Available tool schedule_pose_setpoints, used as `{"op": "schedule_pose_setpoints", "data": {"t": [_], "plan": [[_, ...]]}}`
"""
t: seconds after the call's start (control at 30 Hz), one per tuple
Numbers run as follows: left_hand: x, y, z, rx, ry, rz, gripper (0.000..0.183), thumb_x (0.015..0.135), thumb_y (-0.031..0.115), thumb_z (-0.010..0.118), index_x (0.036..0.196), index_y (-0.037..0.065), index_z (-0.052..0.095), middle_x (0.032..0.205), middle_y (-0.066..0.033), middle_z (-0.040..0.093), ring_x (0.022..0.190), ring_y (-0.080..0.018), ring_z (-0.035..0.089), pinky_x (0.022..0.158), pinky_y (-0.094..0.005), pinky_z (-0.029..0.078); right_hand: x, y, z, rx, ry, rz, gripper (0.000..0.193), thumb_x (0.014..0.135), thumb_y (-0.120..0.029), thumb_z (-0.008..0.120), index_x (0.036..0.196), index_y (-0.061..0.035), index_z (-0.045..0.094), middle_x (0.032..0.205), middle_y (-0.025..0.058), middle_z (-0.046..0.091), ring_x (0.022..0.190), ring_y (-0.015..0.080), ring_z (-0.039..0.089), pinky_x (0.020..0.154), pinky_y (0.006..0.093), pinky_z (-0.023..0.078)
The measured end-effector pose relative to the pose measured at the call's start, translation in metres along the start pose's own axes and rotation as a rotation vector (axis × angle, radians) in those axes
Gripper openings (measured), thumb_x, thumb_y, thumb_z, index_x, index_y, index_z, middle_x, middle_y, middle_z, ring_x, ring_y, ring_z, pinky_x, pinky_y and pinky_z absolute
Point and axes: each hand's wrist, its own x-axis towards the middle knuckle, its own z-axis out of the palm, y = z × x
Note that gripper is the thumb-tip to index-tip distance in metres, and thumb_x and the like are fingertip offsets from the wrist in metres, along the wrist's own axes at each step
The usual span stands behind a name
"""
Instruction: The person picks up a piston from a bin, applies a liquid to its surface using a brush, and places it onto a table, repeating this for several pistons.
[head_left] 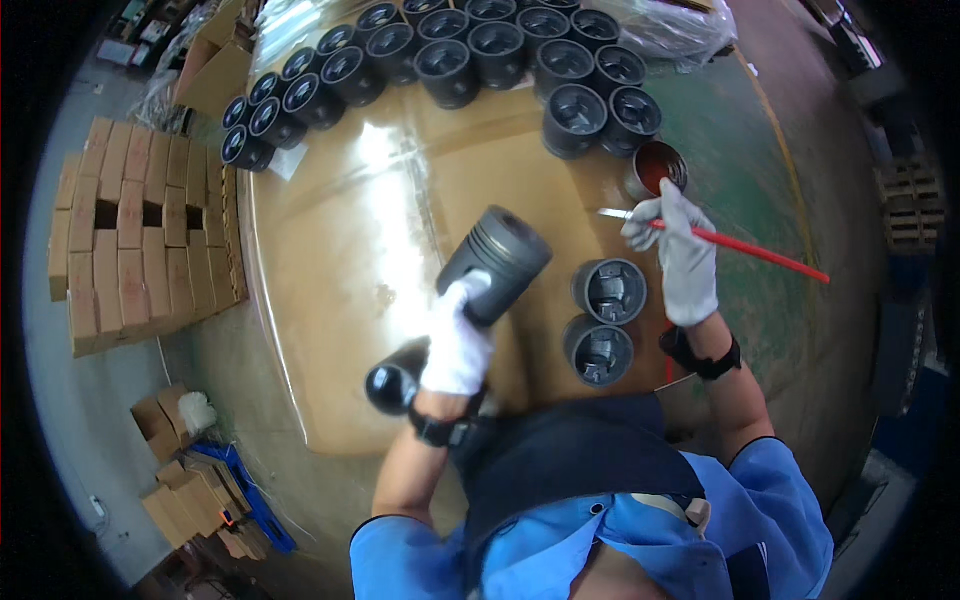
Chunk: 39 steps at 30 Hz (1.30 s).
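Observation:
My left hand, in a white glove, is closed around a dark grey engine piston. The piston is held tilted above the table, its ring grooves toward the upper right. Another dark piston lies beside that hand, partly hidden by it. My right hand, also gloved, grips a thin brush with a long red handle. Its pale metal end points left. Just beyond this hand stands a can with reddish-brown liquid inside. Two pistons rest with their hollow ends up between my hands, nearer the right.
Rows of dark pistons curve along the far side of the brown-covered table. Clear plastic wrap lies at the far right. Stacked cardboard boxes stand left of the table. A wooden pallet is off to the right.

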Motion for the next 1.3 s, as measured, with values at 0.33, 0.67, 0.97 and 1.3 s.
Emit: {"op": "schedule_pose_setpoints", "data": {"t": [0.33, 0.67, 0.97, 1.3], "plan": [[0.017, -0.01, 0.012, -0.569, -0.023, -0.177, 0.023, 0.081, 0.014, 0.058, 0.103, 0.006, 0.061, 0.108, -0.0107, 0.068, 0.101, -0.0257, 0.066, 0.093, -0.0367, 0.054, -0.008, 0.019, 0.058, 0.053, -0.035, 0.152, 0.041, 0.1, -0.034, 0.06, 0.078, -0.0011, 0.071, 0.073, 0.0093, 0.07, 0.063, 0.0128, 0.065, 0.062, 0.0257, 0.05], [0.016, 0.048, -0.013, 0.214, -0.223, 0.008, 0.041, 0.073, 0.008, 0.055, 0.112, -0.002, 0.063, 0.104, -0.0096, 0.07, 0.099, -0.0208, 0.067, 0.091, -0.0329, 0.054, 0.046, 0.014, 0.054, 0.096, -0.19, 0.181, 0.036, 0.098, -0.033, 0.062, 0.076, -0.0041, 0.068, 0.066, 0.0042, 0.066, 0.056, 0.0097, 0.059, 0.055, 0.024, 0.044], [0.032, 0.024, 0.007, 0.572, -0.054, 0.186, 0.02, 0.078, 0.009, 0.066, 0.096, 0.001, 0.068, 0.085, -0.0022, 0.067, 0.079, -0.0116, 0.061, 0.076, -0.0268, 0.05, -0.007, 0.042, 0.052, -0.945, -0.31, -0.83, 0.028, 0.094, -0.018, 0.06, 0.07, -0.0054, 0.059, 0.06, 0.0113, 0.055, 0.056, 0.0305, 0.057, 0.056, 0.0402, 0.045], [0.155, 0.131, 0.035, 1.55, -0.187, 0.613, 0.026, 0.078, 0.02, 0.062, 0.086, -0.005, 0.066, 0.082, -0.0181, 0.069, 0.075, -0.031, 0.065, 0.071, -0.0383, 0.052, 0.016, 0.028, 0.035, -0.629, -0.277, -0.426, 0.042, 0.097, -0.023, 0.061, 0.06, -0.002, 0.059, 0.058, 0.0141, 0.056, 0.06, 0.0316, 0.059, 0.058, 0.042, 0.042]]}}
